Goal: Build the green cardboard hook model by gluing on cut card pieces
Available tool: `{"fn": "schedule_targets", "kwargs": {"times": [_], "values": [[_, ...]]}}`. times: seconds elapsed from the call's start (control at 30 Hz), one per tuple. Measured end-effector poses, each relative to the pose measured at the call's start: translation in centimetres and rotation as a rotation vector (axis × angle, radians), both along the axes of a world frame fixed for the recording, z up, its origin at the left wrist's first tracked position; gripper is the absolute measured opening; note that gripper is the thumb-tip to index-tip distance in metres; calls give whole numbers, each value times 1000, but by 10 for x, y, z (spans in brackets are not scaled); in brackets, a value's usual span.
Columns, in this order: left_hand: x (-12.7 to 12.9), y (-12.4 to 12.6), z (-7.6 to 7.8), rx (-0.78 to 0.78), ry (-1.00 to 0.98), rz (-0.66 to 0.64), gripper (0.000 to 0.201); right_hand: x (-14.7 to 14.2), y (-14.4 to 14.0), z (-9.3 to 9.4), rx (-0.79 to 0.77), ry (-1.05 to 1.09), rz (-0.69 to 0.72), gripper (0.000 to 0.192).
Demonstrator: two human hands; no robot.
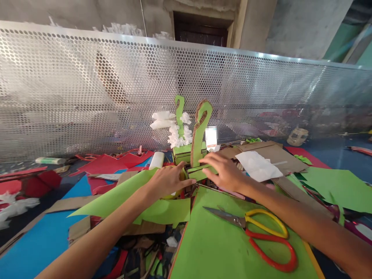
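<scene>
Both my hands meet at a small green-covered cardboard base (200,171) with a tall curled green upright (201,128) rising from it. My left hand (167,179) presses against the base's left side, thumb pointing at it. My right hand (223,170) lies flat over the base's right part, fingers spread. Just behind stands a second green model (180,149) with white tissue flowers (178,135) stuck to its upright. Scissors with yellow and red handles (261,234) lie on a green sheet (215,248) under my right forearm.
A perforated metal screen (87,89) walls off the back. Red (107,162), blue (43,236) and green (340,188) paper sheets, cardboard pieces (270,153), a white paper (257,164) and a white glue tube (157,159) litter the table. Another glue stick (50,160) lies far left.
</scene>
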State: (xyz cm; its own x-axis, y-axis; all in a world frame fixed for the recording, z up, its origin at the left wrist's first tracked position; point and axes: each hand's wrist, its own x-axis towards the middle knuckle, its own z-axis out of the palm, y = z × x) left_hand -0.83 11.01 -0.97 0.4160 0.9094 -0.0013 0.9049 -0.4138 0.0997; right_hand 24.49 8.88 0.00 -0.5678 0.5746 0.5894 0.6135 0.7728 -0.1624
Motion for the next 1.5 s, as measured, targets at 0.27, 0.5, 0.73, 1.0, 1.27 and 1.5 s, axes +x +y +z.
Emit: {"fn": "schedule_targets", "kwargs": {"times": [0.27, 0.5, 0.73, 1.0, 1.27, 1.5], "values": [[-1, 2, -2, 5, 1, 17, 107, 64, 39, 2, -337, 79, -148, 23], [-1, 2, -3, 6, 0, 6, 107, 59, 33, -9, -93, -41, -67, 6], [0, 0, 0, 22, 32, -1, 106, 65, 38, -9, 317, -240, 1, 22], [0, -1, 1, 6, 34, 3, 102, 67, 46, -13, 407, -272, 44, 25], [-1, 2, -4, 26, 28, 11, 101, 64, 39, -6, 515, -243, 11, 21], [0, -1, 0, 20, 14, 6, 102, 63, 47, -7, 564, -298, -29, 24]]}}
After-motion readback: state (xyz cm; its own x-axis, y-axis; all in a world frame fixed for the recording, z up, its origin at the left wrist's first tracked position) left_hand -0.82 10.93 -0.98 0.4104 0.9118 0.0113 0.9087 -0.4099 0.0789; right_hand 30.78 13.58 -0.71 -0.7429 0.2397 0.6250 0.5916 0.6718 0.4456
